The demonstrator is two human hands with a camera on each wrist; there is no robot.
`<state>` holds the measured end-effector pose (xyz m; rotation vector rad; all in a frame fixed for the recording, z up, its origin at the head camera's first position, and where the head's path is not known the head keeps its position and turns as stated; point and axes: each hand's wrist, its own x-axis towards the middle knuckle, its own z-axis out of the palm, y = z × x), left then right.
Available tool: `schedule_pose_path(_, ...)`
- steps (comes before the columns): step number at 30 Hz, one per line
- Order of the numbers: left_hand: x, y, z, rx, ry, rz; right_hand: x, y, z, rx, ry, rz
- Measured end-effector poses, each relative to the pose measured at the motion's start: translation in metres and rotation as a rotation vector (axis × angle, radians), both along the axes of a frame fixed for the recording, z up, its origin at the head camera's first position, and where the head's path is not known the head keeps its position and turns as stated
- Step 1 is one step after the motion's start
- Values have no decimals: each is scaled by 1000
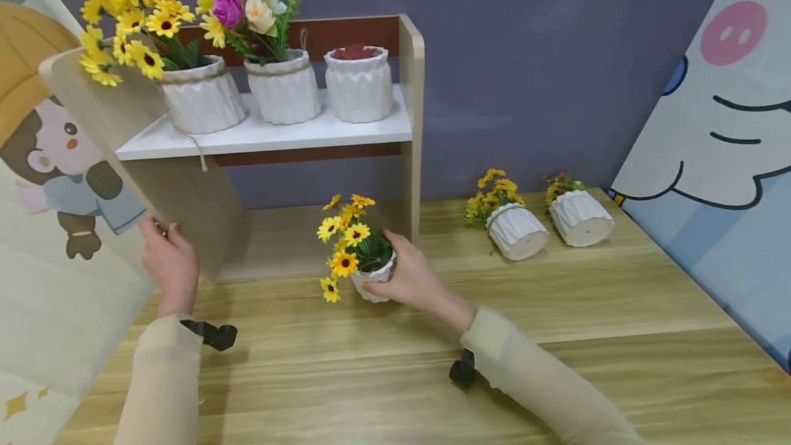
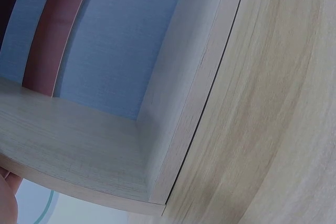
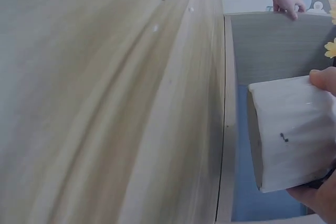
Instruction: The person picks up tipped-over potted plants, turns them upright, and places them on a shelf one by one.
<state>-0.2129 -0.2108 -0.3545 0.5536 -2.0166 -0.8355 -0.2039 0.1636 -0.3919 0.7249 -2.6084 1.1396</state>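
Observation:
My right hand (image 1: 417, 277) grips a white ribbed pot (image 1: 373, 283) of yellow artificial flowers (image 1: 346, 242), thumb on the near side and fingers round the rim. The pot is in front of the lower compartment of a wooden desk shelf (image 1: 259, 249). From the right wrist view, the raised pot (image 3: 294, 132) shows its side and base edge, with the thumb at its rim. My left hand (image 1: 169, 259) holds the front edge of the shelf's left side panel. In the right wrist view, the left hand's fingers (image 3: 287, 4) bend over that edge.
On the white upper board (image 1: 266, 139) stand two flower pots (image 1: 204, 98) (image 1: 284, 91) and a pot with something dark red inside (image 1: 358, 88). Two more potted plants (image 1: 518, 231) (image 1: 581, 217) lie on their sides on the wooden table (image 1: 346, 376), right of the shelf. A grey wall is behind.

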Motion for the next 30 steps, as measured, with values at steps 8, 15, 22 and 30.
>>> schedule_pose_path(8,1,0,0,5,-19,-5,-10,-16,-2,-52,29,-2)
schedule_pose_path(15,1,1,1,16,-32,-11,-22,-24,-1,-78,32,-34)
schedule_pose_path(22,2,1,1,9,-41,-6,-34,-36,-7,-69,15,-45)
schedule_pose_path(30,3,1,2,9,-46,-4,-40,-44,-12,-76,18,-50)
